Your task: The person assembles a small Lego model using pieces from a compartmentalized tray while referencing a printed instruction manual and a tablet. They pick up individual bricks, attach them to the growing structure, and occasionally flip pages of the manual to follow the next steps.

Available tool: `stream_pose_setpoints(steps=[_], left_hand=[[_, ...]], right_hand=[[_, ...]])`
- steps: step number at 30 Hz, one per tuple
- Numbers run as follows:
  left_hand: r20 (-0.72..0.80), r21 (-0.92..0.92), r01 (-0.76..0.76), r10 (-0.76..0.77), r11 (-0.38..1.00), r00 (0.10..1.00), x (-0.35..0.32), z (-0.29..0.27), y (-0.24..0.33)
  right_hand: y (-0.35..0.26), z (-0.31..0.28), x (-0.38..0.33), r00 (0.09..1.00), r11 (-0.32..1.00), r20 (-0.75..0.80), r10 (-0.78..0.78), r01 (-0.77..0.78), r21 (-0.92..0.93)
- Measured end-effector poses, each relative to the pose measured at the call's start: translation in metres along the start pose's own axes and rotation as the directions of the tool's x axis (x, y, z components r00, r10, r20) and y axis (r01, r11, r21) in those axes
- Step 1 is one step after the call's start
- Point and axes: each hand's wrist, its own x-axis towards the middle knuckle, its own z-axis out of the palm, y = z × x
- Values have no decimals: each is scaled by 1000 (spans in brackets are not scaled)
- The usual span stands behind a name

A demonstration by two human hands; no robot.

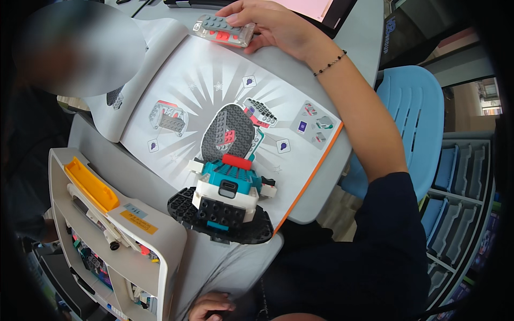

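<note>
My right hand reaches across to the far side of the table, and its fingers grip a small brick assembly: a grey studded plate on clear and red bricks, resting at the top edge of an open instruction booklet. A bead bracelet circles that wrist. My left hand shows only partly at the lower edge, fingers curled in my lap, with nothing seen in it. A brick model in teal, white and red stands on a black oval base at the table's near edge.
A white storage cart with an orange tray and small parts stands at the left. Another person sits at the upper left. A light blue chair and shelves of bins are on the right. A dark tablet case lies at the top.
</note>
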Motion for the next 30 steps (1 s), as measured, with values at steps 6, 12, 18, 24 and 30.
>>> stream_pose_setpoints(steps=[6, 12, 18, 24, 30], left_hand=[[-37, -47, 5, -7, 999, 999, 8, 0, -1], [-35, -14, -14, 13, 1000, 999, 23, -5, -1], [-67, 55, -56, 59, 997, 996, 55, -17, 3], [-149, 130, -85, 104, 988, 983, 97, -32, 16], [-206, 217, -103, 149, 971, 967, 152, -56, 29]], right_hand=[[-2, 2, 0, 1000, 999, 6, -19, 19, -35], [1, 1, 2, 1000, 999, 8, -21, 22, -34], [3, -2, 3, 1000, 999, 24, -16, 16, -33], [-1, 3, 1, 1000, 1000, 22, -9, 10, -27], [2, 0, 3, 1000, 998, -3, 4, -4, -61]])
